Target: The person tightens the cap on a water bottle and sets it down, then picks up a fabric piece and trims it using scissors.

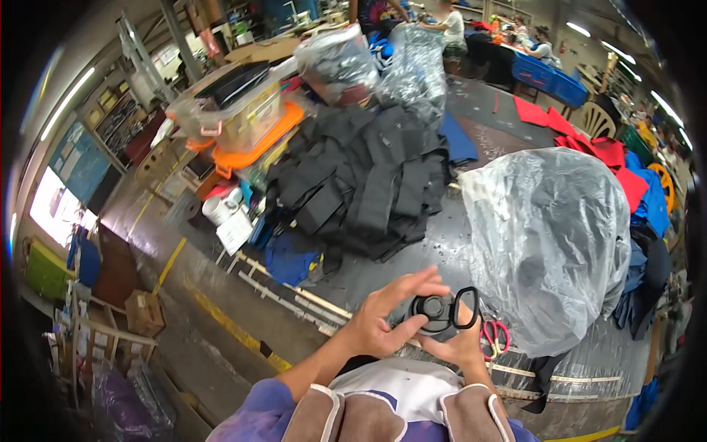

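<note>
A black bottle (433, 308), seen from above with a round lid and a loop handle (466, 308), is upright between my hands just in front of my body. My left hand (387, 317) is curved around its left side, thumb against the lid's edge and fingers reaching past the far side. From the right and below, my right hand (458, 345) grips the bottle's body; most of its fingers are hidden. Scissors with red-pink handles (495, 339) lie on the table right beside my right hand.
A big heap of black fabric pieces (368, 177) covers the table ahead. To the right stands a large translucent plastic bag (549, 243). Orange-trimmed clear bins (243, 118) sit at the left, red cloth (596, 144) at the right. Other people (453, 29) work far back.
</note>
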Motion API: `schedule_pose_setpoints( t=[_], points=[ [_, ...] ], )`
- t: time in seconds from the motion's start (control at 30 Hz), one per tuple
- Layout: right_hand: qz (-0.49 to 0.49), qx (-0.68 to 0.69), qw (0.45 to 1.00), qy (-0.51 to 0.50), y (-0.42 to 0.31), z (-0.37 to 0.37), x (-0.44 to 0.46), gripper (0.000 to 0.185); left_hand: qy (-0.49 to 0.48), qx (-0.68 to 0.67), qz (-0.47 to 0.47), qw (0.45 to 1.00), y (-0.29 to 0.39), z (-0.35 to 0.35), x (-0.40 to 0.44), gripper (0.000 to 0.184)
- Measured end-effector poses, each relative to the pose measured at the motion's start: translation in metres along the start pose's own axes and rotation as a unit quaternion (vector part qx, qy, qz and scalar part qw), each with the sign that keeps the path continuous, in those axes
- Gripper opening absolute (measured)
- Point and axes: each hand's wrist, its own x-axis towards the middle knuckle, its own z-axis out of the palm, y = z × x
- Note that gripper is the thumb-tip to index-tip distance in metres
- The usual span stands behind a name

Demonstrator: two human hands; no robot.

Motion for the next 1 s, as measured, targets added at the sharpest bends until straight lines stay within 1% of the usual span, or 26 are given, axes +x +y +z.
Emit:
schedule_pose_setpoints(
  t=[0.07, 0.1, 0.2, 0.23, 0.27, 0.33, 0.37, 0.47, 0.5, 0.53, 0.6, 0.63, 0.73, 0.77, 0.8, 0.87, 0.9, 1.0],
  points=[
    [-0.036, -0.019, 0.999, -0.012, 0.005, 0.001, 0.003, 0.073, 0.057, -0.044, -0.003, 0.997, 0.007, 0.002, 0.000, 0.106],
    [-0.056, -0.029, 0.998, -0.016, 0.006, 0.003, 0.005, 0.073, 0.061, -0.042, -0.005, 0.997, 0.003, 0.001, -0.003, 0.106],
    [-0.033, -0.022, 0.998, -0.042, 0.010, 0.011, 0.007, 0.071, 0.035, -0.075, -0.045, 0.996, -0.011, -0.005, -0.017, 0.116],
    [-0.021, -0.019, 0.998, -0.054, 0.010, 0.014, 0.007, 0.070, 0.041, -0.073, -0.048, 0.995, -0.013, -0.009, -0.021, 0.116],
    [-0.022, -0.017, 0.998, -0.060, 0.010, 0.016, 0.009, 0.070, 0.015, -0.117, -0.052, 0.992, -0.012, -0.016, -0.020, 0.114],
    [-0.014, 0.031, 0.995, -0.096, 0.006, 0.018, 0.013, 0.067, -0.035, -0.205, -0.059, 0.976, -0.008, -0.026, -0.020, 0.111],
    [-0.010, 0.055, 0.992, -0.112, 0.005, 0.020, 0.015, 0.066, -0.030, -0.202, -0.059, 0.977, -0.006, -0.028, -0.020, 0.111],
    [-0.035, 0.069, 0.991, -0.107, -0.001, 0.031, 0.021, 0.064, 0.062, -0.294, -0.044, 0.953, -0.001, -0.026, -0.021, 0.107],
    [-0.046, 0.074, 0.991, -0.101, -0.003, 0.034, 0.022, 0.063, 0.065, -0.292, -0.044, 0.953, -0.005, -0.027, -0.025, 0.107],
    [-0.047, 0.076, 0.991, -0.103, -0.004, 0.035, 0.022, 0.063, 0.066, -0.226, -0.034, 0.971, -0.015, -0.028, -0.031, 0.107],
    [-0.057, 0.014, 0.993, -0.100, -0.006, 0.037, 0.023, 0.064, 0.066, -0.089, -0.012, 0.994, -0.028, -0.030, -0.040, 0.108],
    [-0.062, -0.017, 0.993, -0.099, -0.007, 0.038, 0.025, 0.064, 0.067, -0.087, -0.012, 0.994, -0.027, -0.034, -0.039, 0.108],
    [-0.068, -0.029, 0.991, -0.115, -0.011, 0.035, 0.032, 0.065, -0.050, -0.050, 0.026, 0.997, -0.016, -0.052, -0.031, 0.093],
    [-0.071, -0.036, 0.989, -0.123, -0.011, 0.035, 0.034, 0.066, -0.048, -0.049, 0.026, 0.997, -0.010, -0.049, -0.029, 0.093],
    [-0.072, -0.036, 0.989, -0.124, -0.012, 0.035, 0.034, 0.066, 0.008, -0.116, -0.006, 0.993, -0.002, -0.044, -0.027, 0.084],
    [-0.091, -0.055, 0.990, -0.095, -0.012, 0.036, 0.034, 0.067, 0.117, -0.247, -0.068, 0.959, 0.007, -0.032, -0.025, 0.067],
    [-0.100, -0.064, 0.990, -0.080, -0.012, 0.037, 0.034, 0.067, 0.117, -0.246, -0.067, 0.960, 0.004, -0.030, -0.028, 0.067],
    [-0.092, -0.075, 0.989, -0.086, -0.019, 0.036, 0.033, 0.068, 0.101, -0.239, -0.046, 0.965, -0.016, -0.027, -0.039, 0.064]
  ],
)
